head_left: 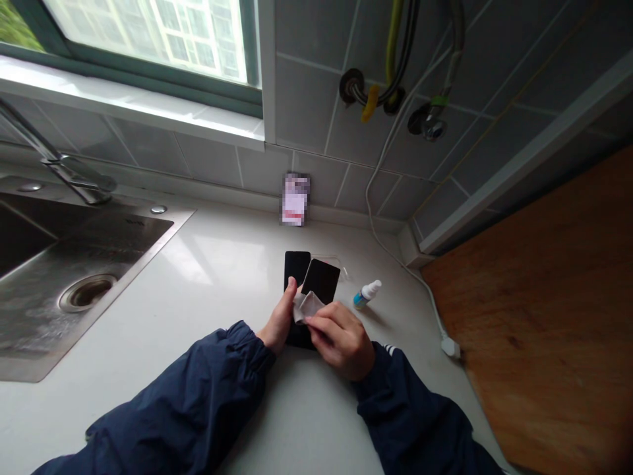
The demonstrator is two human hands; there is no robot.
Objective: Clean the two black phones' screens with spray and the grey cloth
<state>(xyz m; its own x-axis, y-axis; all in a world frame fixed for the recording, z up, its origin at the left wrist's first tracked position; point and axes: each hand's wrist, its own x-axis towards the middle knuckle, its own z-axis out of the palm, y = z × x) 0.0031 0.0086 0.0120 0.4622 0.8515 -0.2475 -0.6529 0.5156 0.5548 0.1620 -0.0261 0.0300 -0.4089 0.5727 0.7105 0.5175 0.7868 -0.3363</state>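
Two black slabs lie overlapped on the white countertop (232, 264). One is a black smartphone (297, 269), and the other, tilted across it, is a black phone or screen panel (321, 280). My left hand (279, 318) grips the edge of the black smartphone, thumb on top. My right hand (340, 340) pinches a grey wiping cloth (306, 307) against the black slabs. Part of the smartphone is hidden under both hands. A small white spray bottle with a blue label (367, 294) stands just beyond my right hand.
A steel sink (84, 290) with a drain and a faucet (79, 175) lies to the left. A pixelated card (295, 199) leans on the tiled wall (316, 119). A white cable (390, 224) runs along the counter, beside a wooden board (534, 316) on the right.
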